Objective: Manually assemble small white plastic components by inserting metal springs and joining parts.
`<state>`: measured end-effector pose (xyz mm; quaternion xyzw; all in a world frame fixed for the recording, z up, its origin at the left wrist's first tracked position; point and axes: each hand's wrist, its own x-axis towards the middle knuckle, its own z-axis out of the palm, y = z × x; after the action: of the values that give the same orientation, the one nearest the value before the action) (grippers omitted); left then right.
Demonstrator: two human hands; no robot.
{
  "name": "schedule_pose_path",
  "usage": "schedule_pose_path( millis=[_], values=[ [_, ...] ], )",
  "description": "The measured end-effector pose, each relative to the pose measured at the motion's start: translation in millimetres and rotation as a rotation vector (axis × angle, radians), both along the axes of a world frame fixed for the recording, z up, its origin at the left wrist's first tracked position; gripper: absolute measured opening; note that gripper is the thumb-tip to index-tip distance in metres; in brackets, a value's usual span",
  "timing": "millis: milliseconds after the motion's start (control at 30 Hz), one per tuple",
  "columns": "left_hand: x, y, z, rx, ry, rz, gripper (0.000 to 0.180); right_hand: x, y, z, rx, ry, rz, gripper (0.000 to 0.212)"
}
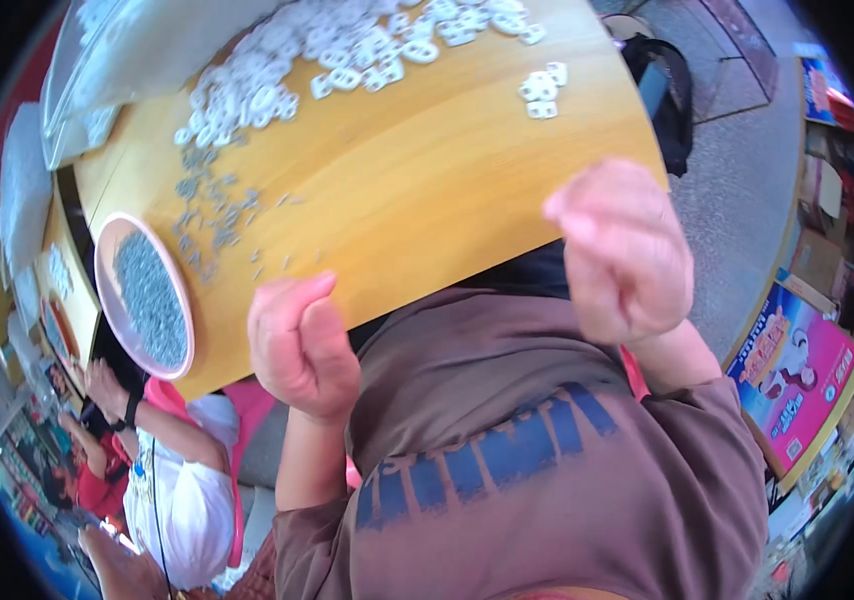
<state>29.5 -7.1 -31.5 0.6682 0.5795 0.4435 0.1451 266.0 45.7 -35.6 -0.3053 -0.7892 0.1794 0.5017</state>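
Note:
My left hand [302, 345] hovers at the table's near edge, thumb and fingers curled together. Anything inside them is hidden. To the right, my right hand [629, 255] is raised over the edge, its fingers bent in and slightly blurred; I cannot make out whether they pinch something small. Beyond my left hand, small grey pins [215, 205] lie scattered on the wooden table [427, 180]. A pink oval bowl [107, 300] full of similar grey pieces sits at the left. White plastic pieces with holes [267, 85] form a long pile at the far side. A small cluster of them [542, 92] lies apart, beyond my right hand.
A clear plastic bag [137, 50] rests at the far left of the table. Another person in a white shirt [187, 490] works at the left. A black bag [672, 110] stands past the table's right edge. Shelving with a pink and blue box [797, 375] is at the right.

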Motion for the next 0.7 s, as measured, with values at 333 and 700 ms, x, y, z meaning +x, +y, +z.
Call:
schedule_pose_path(
  millis=[333,700],
  values=[
    [87.4,90.3,-2.0,-0.199,0.017,-0.359,0.012,-3.2,-21.2,4.4,0.016,0.076,0.093,0.025],
    [110.0,104.0,-12.7,-0.192,0.193,-0.399,0.01,3.9,-12.6,-7.7,-0.083,0.225,0.12,0.027]
  ],
)
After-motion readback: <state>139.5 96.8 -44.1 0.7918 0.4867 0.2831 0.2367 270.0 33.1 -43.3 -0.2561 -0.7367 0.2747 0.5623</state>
